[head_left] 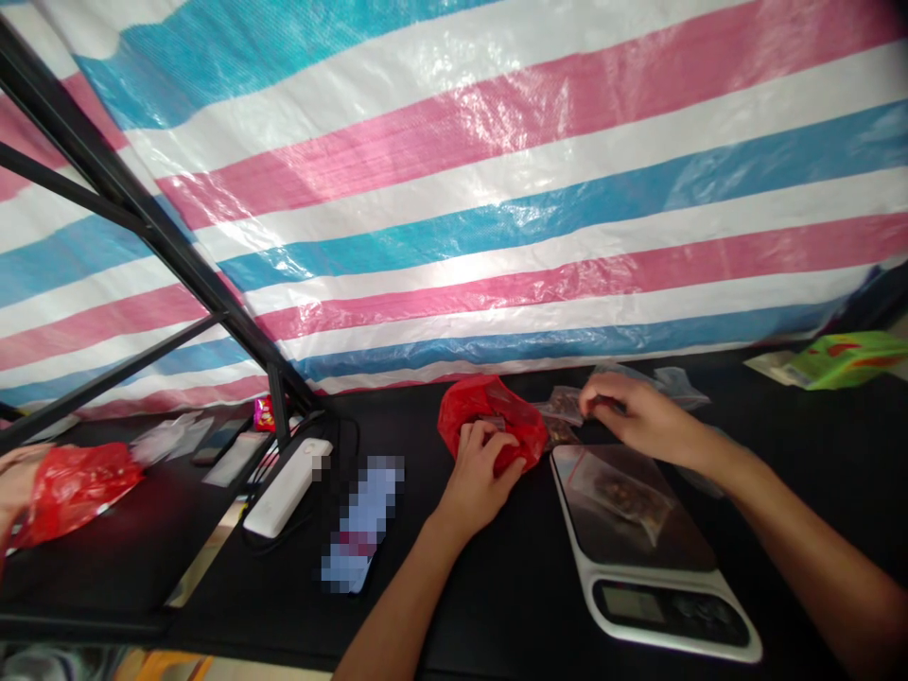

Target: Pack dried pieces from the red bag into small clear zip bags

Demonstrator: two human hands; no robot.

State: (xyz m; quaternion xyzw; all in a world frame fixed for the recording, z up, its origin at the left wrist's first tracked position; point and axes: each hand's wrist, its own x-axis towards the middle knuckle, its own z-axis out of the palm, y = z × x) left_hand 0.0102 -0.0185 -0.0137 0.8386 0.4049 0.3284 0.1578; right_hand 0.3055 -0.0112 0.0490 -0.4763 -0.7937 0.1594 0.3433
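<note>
Red plastic bag (497,421) sits under the left grip (482,478), fingers curled closed on it. Right grip (638,416) pinches narrow at clear plastic packets (564,405); hold unclear. Digital kitchen scale (638,539) lies just below, bearing a filled clear packet (620,497). White power bank (288,487) lies left on black tabletop (497,634). Another person's hand (14,482) touches a second red bag (75,492). Striped tarpaulin (454,236) hangs behind.

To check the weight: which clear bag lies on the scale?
The clear bag with brown pieces, on the scale; the others lie on the table by the right hand.
</note>
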